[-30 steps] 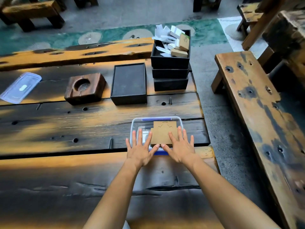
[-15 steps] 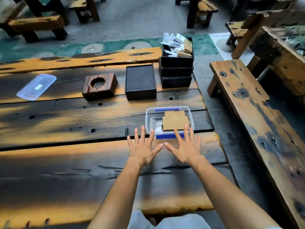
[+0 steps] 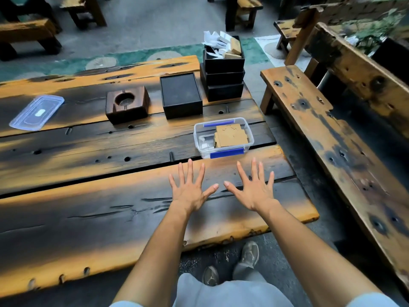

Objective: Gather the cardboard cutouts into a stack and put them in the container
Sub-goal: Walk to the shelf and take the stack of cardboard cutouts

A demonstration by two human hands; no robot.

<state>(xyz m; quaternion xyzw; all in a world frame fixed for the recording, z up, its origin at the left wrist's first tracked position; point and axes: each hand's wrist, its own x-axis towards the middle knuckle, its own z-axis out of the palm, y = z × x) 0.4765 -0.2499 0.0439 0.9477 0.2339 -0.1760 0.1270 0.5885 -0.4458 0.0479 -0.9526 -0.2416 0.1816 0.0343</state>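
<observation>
I see my left hand (image 3: 188,191) and right hand (image 3: 254,189) splayed flat, empty; just beyond them, notched brown cardboard cutouts (image 3: 230,136) lie stacked inside the clear rectangular plastic container (image 3: 224,151).

No legible text, label or number anywhere

The person's arms are bare all the way up, with no sleeves over them. The left hand (image 3: 188,191) and the right hand (image 3: 254,191) have no gloves, no rings and no watch. The nails are short and plain. At the very bottom, a bit of light blue cloth (image 3: 374,301) shows by each arm, like the edge of a short-sleeved top. The person wears light grey trousers (image 3: 232,291). On the feet are grey sneakers (image 3: 249,255) with laces, and they look a bit worn and dusty.
</observation>
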